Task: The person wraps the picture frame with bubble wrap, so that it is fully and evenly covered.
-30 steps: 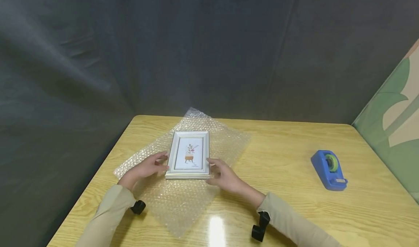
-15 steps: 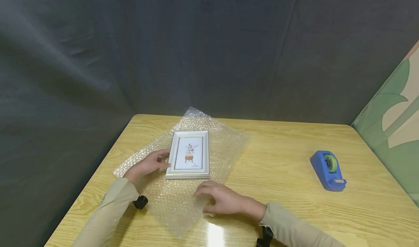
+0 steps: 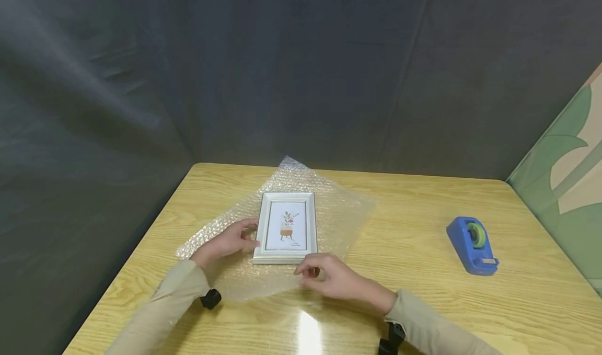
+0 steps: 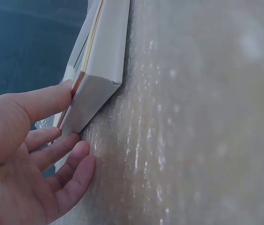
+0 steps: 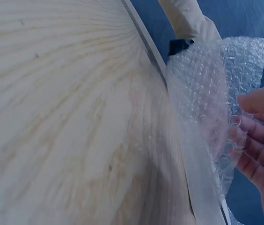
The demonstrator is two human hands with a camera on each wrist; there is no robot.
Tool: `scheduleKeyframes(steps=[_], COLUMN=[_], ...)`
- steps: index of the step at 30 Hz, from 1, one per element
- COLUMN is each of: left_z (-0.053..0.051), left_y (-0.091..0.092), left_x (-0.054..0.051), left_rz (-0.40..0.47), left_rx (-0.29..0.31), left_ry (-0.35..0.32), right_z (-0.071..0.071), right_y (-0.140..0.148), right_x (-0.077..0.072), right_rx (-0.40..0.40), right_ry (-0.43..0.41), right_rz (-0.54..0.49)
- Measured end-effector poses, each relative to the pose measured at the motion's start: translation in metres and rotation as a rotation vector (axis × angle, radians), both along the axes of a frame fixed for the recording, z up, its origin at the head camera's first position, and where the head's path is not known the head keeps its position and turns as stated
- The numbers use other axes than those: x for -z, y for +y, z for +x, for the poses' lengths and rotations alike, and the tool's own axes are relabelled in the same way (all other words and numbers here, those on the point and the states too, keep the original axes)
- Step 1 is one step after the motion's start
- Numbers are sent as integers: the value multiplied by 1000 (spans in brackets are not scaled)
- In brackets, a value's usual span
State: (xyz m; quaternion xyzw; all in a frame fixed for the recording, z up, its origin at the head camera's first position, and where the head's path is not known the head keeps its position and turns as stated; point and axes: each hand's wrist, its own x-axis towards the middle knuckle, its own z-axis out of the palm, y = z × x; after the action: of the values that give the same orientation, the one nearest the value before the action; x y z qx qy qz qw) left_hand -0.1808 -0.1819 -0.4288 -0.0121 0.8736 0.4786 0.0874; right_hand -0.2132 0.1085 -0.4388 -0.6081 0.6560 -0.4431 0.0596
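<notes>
A silver-white picture frame with a potted-plant print lies face up on a sheet of bubble wrap. At its lower left side rests my left hand; in the left wrist view the thumb touches the frame's edge and the other fingers lie loosely against its side. My right hand pinches the near corner of the bubble wrap, just below the frame's lower right corner. In the right wrist view the lifted wrap stands up off the table, between the thumb and fingers.
A blue tape dispenser with a green roll stands on the right of the wooden table. Dark curtain hangs behind and to the left. A leaf-patterned panel borders the right side.
My right hand left the frame's right side, came down to the near corner of the bubble wrap and lifted it. The frame, wrap and left hand have shifted slightly right and nearer.
</notes>
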Motion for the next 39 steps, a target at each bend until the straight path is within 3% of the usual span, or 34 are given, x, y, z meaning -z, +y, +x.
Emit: scheduleKeyframes(steps=[6, 16, 21, 24, 27, 29, 32, 34, 39], left_z=[-1, 0, 2, 2, 2, 1, 2, 1, -1], left_y=[19, 45, 46, 41, 34, 30, 26, 24, 25], left_x=[5, 15, 12, 6, -3, -8, -14, -17, -21], left_rz=[-20, -38, -28, -22, -39, -81, -65, -46, -68], left_rx=[7, 2, 78, 149, 179, 168, 115, 82, -11], left_ry=[18, 44, 57, 44, 8, -3, -43, -46, 0], right_z=[-5, -18, -26, -31, -34, -34, -32, -37, -56], right_y=[13, 30, 30, 28, 27, 26, 24, 22, 17], right_x=[0, 3, 5, 3, -3, -10, -22, -21, 4], right_rx=[33, 115, 179, 229, 270, 303, 347, 368, 401], right_ry=[-68, -89, -97, -125, -166, -192, -221, -226, -233], right_rz=[-13, -60, -87, -99, -98, -81, -45, -34, -4])
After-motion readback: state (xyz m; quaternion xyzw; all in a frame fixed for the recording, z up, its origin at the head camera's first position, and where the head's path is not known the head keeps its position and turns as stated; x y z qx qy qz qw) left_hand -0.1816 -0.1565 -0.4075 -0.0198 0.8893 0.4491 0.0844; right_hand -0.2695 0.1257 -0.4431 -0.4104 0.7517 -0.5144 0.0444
